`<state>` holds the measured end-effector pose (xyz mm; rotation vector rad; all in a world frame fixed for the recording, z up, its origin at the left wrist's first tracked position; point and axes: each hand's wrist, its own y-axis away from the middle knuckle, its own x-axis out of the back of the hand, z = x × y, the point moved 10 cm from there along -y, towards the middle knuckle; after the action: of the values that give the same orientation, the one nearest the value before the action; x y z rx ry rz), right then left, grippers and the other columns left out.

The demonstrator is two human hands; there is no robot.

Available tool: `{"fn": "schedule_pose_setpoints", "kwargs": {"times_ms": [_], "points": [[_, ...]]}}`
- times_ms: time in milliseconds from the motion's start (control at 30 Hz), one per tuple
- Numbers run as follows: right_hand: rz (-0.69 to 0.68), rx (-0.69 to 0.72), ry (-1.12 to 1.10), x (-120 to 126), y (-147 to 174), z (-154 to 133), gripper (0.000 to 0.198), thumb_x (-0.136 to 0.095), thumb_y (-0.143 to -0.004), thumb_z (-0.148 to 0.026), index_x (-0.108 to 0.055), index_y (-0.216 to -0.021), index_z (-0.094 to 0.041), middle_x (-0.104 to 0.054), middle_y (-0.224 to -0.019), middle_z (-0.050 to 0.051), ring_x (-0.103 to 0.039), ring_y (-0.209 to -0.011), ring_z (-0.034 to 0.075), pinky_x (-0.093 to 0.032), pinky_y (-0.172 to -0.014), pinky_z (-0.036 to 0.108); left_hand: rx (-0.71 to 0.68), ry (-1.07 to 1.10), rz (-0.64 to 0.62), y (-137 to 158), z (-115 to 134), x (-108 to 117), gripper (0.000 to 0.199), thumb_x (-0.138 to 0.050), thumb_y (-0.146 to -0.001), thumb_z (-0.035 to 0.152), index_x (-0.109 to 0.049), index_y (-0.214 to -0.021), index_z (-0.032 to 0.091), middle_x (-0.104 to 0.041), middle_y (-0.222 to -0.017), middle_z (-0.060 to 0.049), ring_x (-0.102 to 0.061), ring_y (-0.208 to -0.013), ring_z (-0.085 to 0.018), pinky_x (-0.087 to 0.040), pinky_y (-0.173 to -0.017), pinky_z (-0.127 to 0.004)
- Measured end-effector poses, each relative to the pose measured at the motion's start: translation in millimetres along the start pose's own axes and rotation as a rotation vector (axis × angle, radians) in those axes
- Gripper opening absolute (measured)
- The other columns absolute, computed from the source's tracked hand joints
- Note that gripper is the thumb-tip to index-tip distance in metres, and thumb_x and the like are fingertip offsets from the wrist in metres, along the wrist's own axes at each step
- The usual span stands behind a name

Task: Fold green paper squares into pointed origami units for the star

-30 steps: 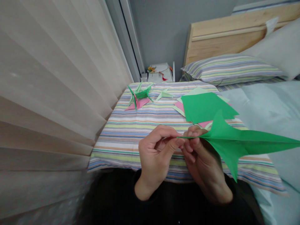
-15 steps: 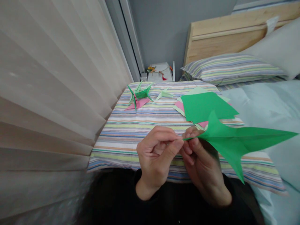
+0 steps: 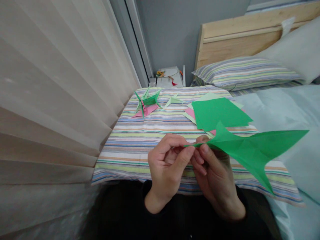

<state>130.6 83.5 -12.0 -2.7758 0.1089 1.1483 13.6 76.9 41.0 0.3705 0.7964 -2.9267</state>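
A green folded paper [image 3: 246, 146] with several pointed arms is held above a striped pillow [image 3: 130, 141]. My left hand [image 3: 170, 166] pinches the tip of its narrow left arm between thumb and fingers. Close beside it, my right hand [image 3: 215, 170] grips the same arm nearer the paper's centre, thumb on the near side. The wide part spreads to the right, one point reaching far right and another hanging down. Some of my right fingers are hidden behind the paper.
Green, pale green and pink paper sheets [image 3: 221, 113] lie stacked behind my hands. Folded green and pink paper pieces [image 3: 148, 103] and a pale green one [image 3: 173, 100] rest at the pillow's far left. A curtain [image 3: 62, 83] hangs left; a light blue bedsheet [image 3: 280, 106] lies right.
The green paper's wide right part has tilted and shifted slightly left, its lower point swinging to the right. Both hands keep their pinch on the narrow arm, almost in place.
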Motion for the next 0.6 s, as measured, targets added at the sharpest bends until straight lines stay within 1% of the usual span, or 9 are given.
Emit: {"fn": "schedule_pose_setpoints", "kwargs": {"times_ms": [100, 200, 267, 400, 433, 500, 600], "points": [[0.027, -0.015, -0.001, 2.1, -1.1, 1.4, 0.021, -0.085, -0.082, -0.032, -0.066, -0.079, -0.023, -0.047, -0.055, -0.008, -0.030, -0.042, 0.005, -0.018, -0.035, 0.018, -0.018, -0.019, 0.028, 1.9, -3.2, 4.6, 0.008, -0.080, -0.086, 0.019, -0.073, -0.082, 0.020, -0.064, -0.079, -0.001, -0.062, -0.068, -0.012, -0.053, -0.058, -0.024], [0.106, -0.013, -0.019, 10.0, -3.8, 0.1, 0.025, -0.090, -0.075, -0.031, -0.067, -0.075, -0.022, -0.047, -0.056, -0.008, -0.032, -0.044, 0.005, -0.018, -0.033, 0.017, 0.000, -0.027, 0.076, 3.7, -11.4, 13.3, 0.009, -0.079, -0.087, 0.021, -0.072, -0.083, 0.020, -0.063, -0.077, 0.000, -0.057, -0.063, -0.009, -0.049, -0.056, -0.021], [0.145, -0.014, -0.043, 14.4, -5.2, -0.4, 0.027, -0.093, -0.070, -0.031, -0.067, -0.071, -0.022, -0.048, -0.056, -0.008, -0.033, -0.045, 0.005, -0.018, -0.032, 0.016, 0.037, -0.005, 0.088, 3.6, -17.3, 16.2, 0.009, -0.078, -0.089, 0.024, -0.072, -0.084, 0.019, -0.061, -0.076, 0.001, -0.054, -0.060, -0.008, -0.047, -0.054, -0.020], [0.129, -0.056, -0.055, 13.2, -5.8, 3.0, 0.028, -0.093, -0.071, -0.029, -0.066, -0.068, -0.021, -0.045, -0.053, -0.009, -0.033, -0.042, 0.004, -0.022, -0.031, 0.014, 0.150, -0.016, 0.009, 0.4, -24.9, 8.5, 0.013, -0.081, -0.086, 0.027, -0.072, -0.083, 0.018, -0.063, -0.075, 0.001, -0.057, -0.060, -0.010, -0.048, -0.054, -0.021], [0.119, -0.067, -0.050, 12.1, -5.7, 3.9, 0.028, -0.092, -0.071, -0.029, -0.066, -0.068, -0.021, -0.046, -0.052, -0.008, -0.033, -0.042, 0.005, -0.022, -0.031, 0.014, 0.157, -0.039, -0.002, -0.5, -24.1, 7.3, 0.013, -0.081, -0.086, 0.026, -0.072, -0.082, 0.018, -0.063, -0.073, 0.001, -0.057, -0.059, -0.010, -0.048, -0.053, -0.022], [0.113, -0.075, -0.037, 11.7, -6.0, 4.2, 0.027, -0.093, -0.071, -0.030, -0.067, -0.070, -0.021, -0.047, -0.052, -0.008, -0.035, -0.042, 0.005, -0.023, -0.031, 0.014, 0.120, -0.084, 0.008, -2.3, -18.4, 8.7, 0.014, -0.081, -0.085, 0.024, -0.071, -0.078, 0.018, -0.062, -0.072, 0.001, -0.056, -0.059, -0.010, -0.049, -0.054, -0.023], [0.148, -0.047, -0.034, 16.8, -8.8, -0.4, 0.033, -0.095, -0.068, -0.033, -0.065, -0.065, -0.020, -0.048, -0.054, -0.006, -0.040, -0.045, 0.005, -0.027, -0.031, 0.013, 0.055, -0.117, 0.033, -2.7, -12.1, 14.5, 0.019, -0.082, -0.085, 0.024, -0.068, -0.073, 0.018, -0.060, -0.072, 0.000, -0.056, -0.064, -0.011, -0.049, -0.060, -0.024]]}}
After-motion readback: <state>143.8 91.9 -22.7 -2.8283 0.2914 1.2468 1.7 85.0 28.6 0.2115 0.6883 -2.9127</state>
